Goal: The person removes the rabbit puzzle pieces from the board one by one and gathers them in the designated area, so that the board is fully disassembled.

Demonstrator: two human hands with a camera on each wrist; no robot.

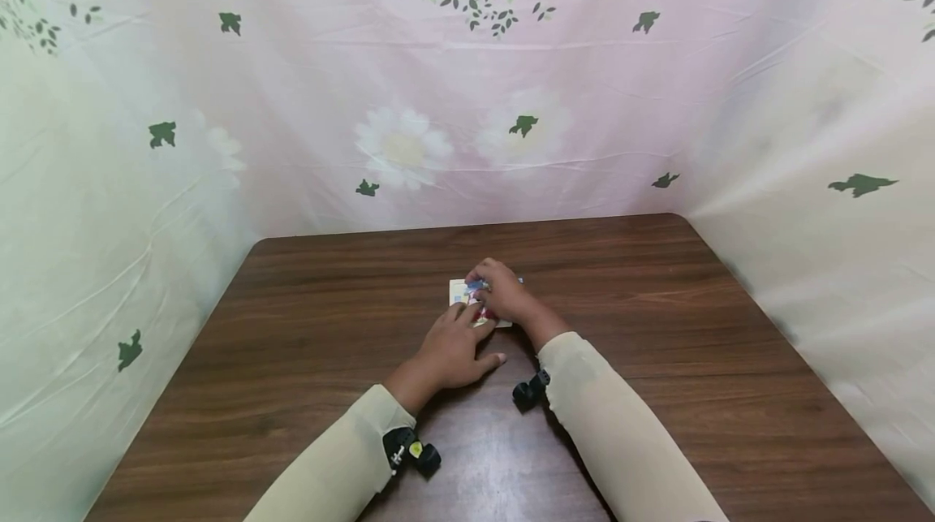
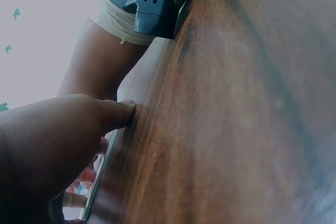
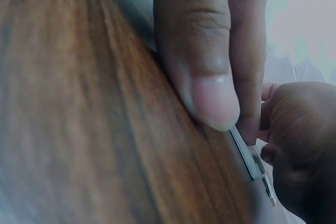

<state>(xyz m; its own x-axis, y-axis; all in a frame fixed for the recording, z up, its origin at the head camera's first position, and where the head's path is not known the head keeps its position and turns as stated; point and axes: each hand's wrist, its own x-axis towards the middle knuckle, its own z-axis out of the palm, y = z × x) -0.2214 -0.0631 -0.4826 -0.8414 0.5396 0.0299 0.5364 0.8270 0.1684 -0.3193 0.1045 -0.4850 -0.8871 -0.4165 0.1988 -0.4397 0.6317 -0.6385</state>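
A small, thin white board (image 1: pixel 458 288) with coloured pictures lies flat on the table, much of it hidden under both hands. My left hand (image 1: pixel 449 350) rests with spread fingers on its near left side, the thumb (image 3: pixel 215 100) down on the wood beside the board's edge (image 3: pixel 244 153). Over the far right part reaches my right hand (image 1: pixel 506 292), its fingers bent. Between its thumb and fingertips it pinches a small blue piece (image 1: pixel 476 286), partly covered. Red shapes (image 1: pixel 484 313) show on the board between the two hands.
The brown wooden table (image 1: pixel 329 319) spreads out all round. A pale cloth (image 1: pixel 453 84) printed with flowers, leaves and birds hangs behind it and along both sides. Each wrist wears a black camera, one on the left sleeve (image 1: pixel 409 450) and one on the right (image 1: pixel 531 390).
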